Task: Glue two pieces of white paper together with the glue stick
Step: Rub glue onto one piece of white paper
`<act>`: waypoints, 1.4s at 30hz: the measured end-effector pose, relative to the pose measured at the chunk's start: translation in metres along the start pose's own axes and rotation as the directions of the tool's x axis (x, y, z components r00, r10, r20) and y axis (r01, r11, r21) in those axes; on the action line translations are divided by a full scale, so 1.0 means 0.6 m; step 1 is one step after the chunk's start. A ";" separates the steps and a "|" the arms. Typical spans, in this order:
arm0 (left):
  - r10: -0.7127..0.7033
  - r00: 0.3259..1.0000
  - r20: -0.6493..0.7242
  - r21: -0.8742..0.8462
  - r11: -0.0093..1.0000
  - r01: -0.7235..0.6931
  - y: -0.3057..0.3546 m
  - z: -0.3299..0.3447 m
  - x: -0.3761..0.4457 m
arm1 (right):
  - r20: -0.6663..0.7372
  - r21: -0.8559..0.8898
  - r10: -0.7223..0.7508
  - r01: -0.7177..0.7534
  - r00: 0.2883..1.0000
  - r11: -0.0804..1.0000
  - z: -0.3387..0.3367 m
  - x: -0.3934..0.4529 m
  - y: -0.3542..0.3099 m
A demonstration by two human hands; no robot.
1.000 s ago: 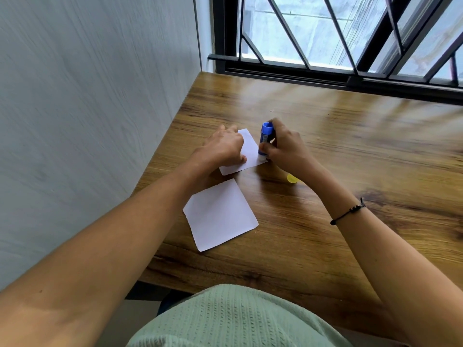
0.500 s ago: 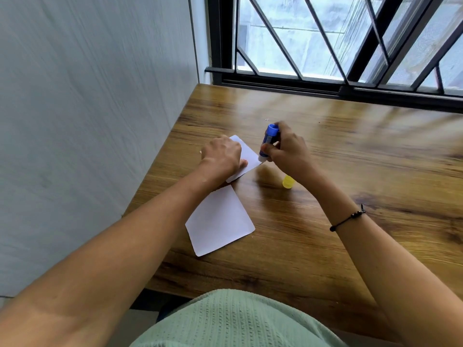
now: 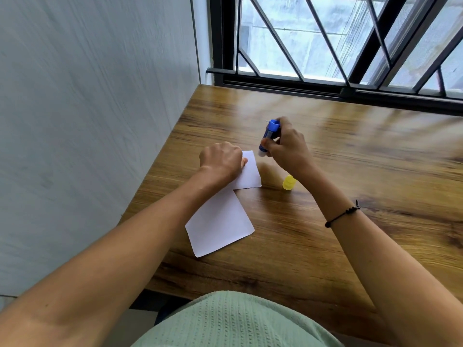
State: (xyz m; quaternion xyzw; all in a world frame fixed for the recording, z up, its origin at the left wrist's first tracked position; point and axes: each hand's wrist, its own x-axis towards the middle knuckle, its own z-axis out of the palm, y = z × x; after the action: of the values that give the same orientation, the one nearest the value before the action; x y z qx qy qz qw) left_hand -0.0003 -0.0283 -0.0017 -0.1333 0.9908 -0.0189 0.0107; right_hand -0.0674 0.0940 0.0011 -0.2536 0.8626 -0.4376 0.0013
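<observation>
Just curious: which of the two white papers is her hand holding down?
The farther paper, under the left hand beside the glue stick; the nearer paper lies untouched.

The left hand (image 3: 221, 160) hides most of the far paper (image 3: 246, 172), including its grip.

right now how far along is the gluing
Done: the yellow cap is off, lying on the table. In hand: the left hand pins the far paper; the right hand holds the glue stick at its edge. Left: pressing the near paper on.
</observation>
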 end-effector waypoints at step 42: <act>0.125 0.991 0.038 -0.270 0.957 -0.111 -0.011 0.012 -0.006 | 0.112 -0.158 -0.007 0.025 0.994 0.987 0.039 0.027 -0.009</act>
State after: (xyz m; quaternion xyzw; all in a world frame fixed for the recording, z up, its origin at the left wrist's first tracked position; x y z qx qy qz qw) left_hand 0.0049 -0.0337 -0.0084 -0.0746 0.9899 0.1191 0.0208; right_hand -0.0736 0.0665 -0.0056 -0.2838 0.8914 -0.3526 0.0254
